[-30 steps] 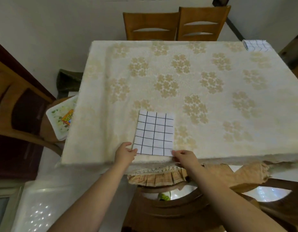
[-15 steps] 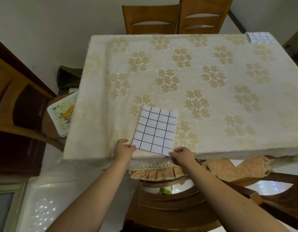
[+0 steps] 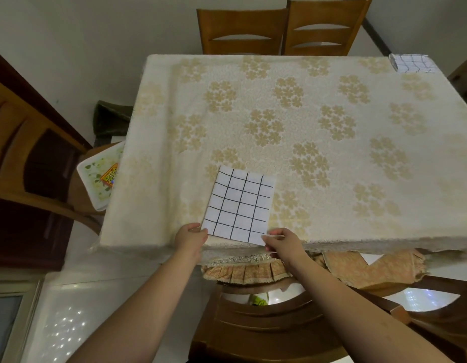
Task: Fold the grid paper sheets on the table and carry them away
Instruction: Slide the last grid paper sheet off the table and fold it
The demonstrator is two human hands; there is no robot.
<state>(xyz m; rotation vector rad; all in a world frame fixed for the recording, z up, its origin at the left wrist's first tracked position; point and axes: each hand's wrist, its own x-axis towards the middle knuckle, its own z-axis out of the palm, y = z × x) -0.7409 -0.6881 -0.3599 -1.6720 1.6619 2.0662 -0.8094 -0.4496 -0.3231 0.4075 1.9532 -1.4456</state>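
A white sheet of grid paper (image 3: 240, 205) with black lines lies flat near the front edge of the table (image 3: 332, 121), which has a cream floral cloth. My left hand (image 3: 190, 238) pinches the sheet's near left corner. My right hand (image 3: 283, 243) pinches its near right corner, which sits slightly off the cloth. A second piece of grid paper (image 3: 413, 63), smaller and folded, lies at the table's far right corner.
Two wooden chairs (image 3: 284, 32) stand at the table's far side. Another chair with a frilled cushion (image 3: 248, 273) is right below my hands. A white floral tray (image 3: 101, 179) sits on a chair to the left, beside a dark cabinet (image 3: 25, 158).
Both hands stay at the sheet's near corners. The sheet has turned slightly clockwise and slid a little toward the table's front edge.
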